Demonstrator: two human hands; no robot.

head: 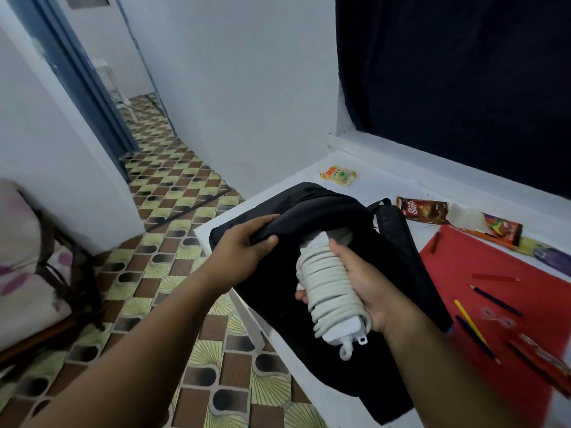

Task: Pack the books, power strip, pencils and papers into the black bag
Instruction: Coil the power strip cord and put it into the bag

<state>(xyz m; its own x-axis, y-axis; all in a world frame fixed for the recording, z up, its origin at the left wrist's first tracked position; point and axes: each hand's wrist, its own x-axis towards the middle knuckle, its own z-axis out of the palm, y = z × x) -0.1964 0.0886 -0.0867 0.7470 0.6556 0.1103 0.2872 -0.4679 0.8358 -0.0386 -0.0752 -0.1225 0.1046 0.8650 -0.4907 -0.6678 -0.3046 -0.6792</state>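
White walls and a patterned tile floor surround a white table [312, 180] where the black bag [309, 267] lies beside a red sheet [482, 273] strewn with pencils [494, 299]. Left hand [244, 247] pinches the bag's flap up; right hand [360, 284] grips the cord-wrapped power strip [327, 288], its far end just inside the opening. The dangling plug could probably snag the rim, or the flap slip and close.
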